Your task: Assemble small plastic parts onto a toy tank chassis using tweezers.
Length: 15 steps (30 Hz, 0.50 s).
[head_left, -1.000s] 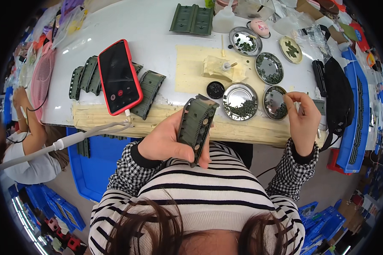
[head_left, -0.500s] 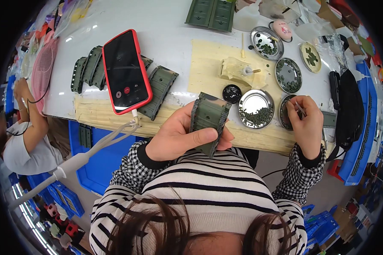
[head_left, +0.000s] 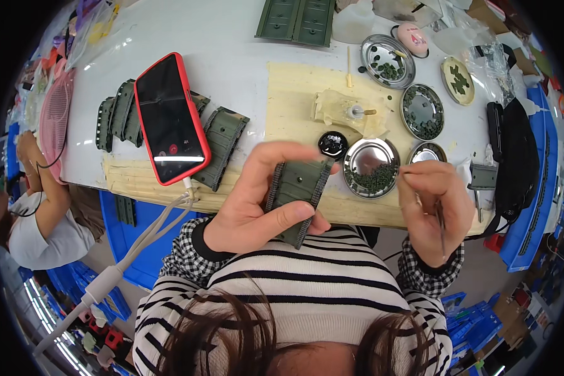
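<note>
I held the green ridged plastic part [head_left: 297, 200] in my left hand [head_left: 263, 200], just above the near edge of the tabletop [head_left: 232, 62] and close to my chest. My left fingers [head_left: 276, 153] were curled over its far end and my thumb pressed across its near end, so the grip was closed firmly on it. Its long axis ran away from me, tilted slightly to the right.

My right hand [head_left: 435, 207] sat well to the right of that part, with the fingers pinched shut on a thin dark tool [head_left: 440, 222] whose shaft ran down toward my wrist. I could not tell what its tip carried, if anything.

Between my 2 hands lay a round metal dish [head_left: 371, 168] of small dark green pieces, just beside my right fingertips and nearer to that hand than to the left. A small black cap [head_left: 333, 144] rested just beyond the held part. Farther left, a red-cased phone [head_left: 169, 119] lay over more green parts [head_left: 222, 141], and 3 other dishes [head_left: 423, 111] stood toward the far right.
</note>
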Motion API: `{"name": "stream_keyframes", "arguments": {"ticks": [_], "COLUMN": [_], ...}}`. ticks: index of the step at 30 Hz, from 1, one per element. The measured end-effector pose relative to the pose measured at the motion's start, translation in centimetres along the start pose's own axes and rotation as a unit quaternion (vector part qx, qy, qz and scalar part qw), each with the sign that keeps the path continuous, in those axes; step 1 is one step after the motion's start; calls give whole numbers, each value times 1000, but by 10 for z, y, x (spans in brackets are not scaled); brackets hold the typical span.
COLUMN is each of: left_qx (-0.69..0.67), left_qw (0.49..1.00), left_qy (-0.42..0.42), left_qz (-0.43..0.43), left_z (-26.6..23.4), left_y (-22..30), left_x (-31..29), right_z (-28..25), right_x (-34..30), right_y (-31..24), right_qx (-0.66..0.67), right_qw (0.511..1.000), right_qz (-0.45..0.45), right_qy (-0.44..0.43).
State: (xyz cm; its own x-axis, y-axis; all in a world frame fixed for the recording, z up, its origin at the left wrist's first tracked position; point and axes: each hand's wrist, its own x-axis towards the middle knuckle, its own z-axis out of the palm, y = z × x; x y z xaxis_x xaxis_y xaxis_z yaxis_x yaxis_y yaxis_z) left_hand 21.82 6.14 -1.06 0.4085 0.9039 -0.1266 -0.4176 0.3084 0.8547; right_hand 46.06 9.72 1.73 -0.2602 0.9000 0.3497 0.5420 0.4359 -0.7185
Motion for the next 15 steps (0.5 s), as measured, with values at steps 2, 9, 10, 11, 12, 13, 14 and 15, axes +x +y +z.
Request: {"name": "stream_keyframes", "arguments": {"ticks": [2, 9, 10, 11, 12, 13, 14, 15], "left_qx": [40, 243, 263, 284, 291, 297, 304, 292], "left_qw": [999, 964, 958, 952, 951, 950, 949, 953], "left_qy": [-2, 39, 41, 42, 41, 39, 38, 38], "left_qz": [-10, 98, 103, 108, 98, 87, 77, 78], "left_z": [1, -1, 0, 0, 0, -1, -1, -1], "left_y": [1, -13, -13, -13, -11, -10, -9, -10], "left_x": [-2, 8, 9, 10, 9, 7, 6, 5], "right_z": [7, 27, 27, 26, 26, 27, 29, 30], "right_x": [3, 8, 8, 7, 7, 7, 7, 7], "right_y": [-9, -20, -24, -28, -31, -29, -26, -23], "right_qx": [21, -69, -74, -80, -85, -80, -76, -72], "right_qw": [998, 958, 958, 957, 957, 956, 956, 956], "right_qz": [-39, -262, -260, -258, -257, -262, -268, -273], "right_qy": [-45, -92, -98, -103, -109, -100, -91, -83]}}
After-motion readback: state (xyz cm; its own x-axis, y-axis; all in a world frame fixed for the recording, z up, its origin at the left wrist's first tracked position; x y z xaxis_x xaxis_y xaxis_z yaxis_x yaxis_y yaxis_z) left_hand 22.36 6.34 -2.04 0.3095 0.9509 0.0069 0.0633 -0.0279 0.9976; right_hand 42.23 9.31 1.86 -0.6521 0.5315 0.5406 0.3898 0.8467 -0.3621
